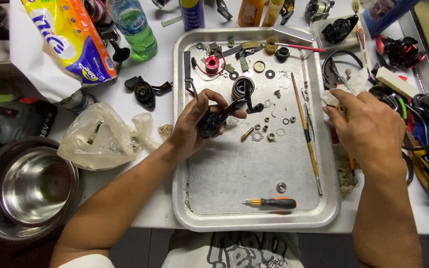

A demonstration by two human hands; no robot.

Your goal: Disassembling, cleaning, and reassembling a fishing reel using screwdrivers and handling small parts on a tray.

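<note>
- Steel bowl (26, 191): at the near left corner of the white table (120, 99), round, shiny inside.
- Clear plastic bag (100, 136): crumpled, just right of the bowl, beside the person's left forearm.
- Green plastic bottle (136, 30): upright at the far edge, next to a yellow printed pack (70, 37).
- Black handle part (145, 92): lying alone on the table, just left of the tray.
- Metal tray (234, 168): rectangular, rims raised, middle of the table; small washers, rings and screws scattered over its far half.
- Left hand (197, 124): over the tray's left half, fingers curled around a black reel body (213, 121), thumb pressing on top; the reel's crank arm juts right.
- Orange-and-black screwdriver (271, 203): flat near the tray's near rim.
- Thin brush (306, 134): long, lying lengthwise along the tray's right side.
- Right hand (368, 129): past the tray's right rim, fingers closed on a slim yellow-handled tool (352, 161); its tip is hidden.
- Tangle of cables and tools (418, 114): far right.
</note>
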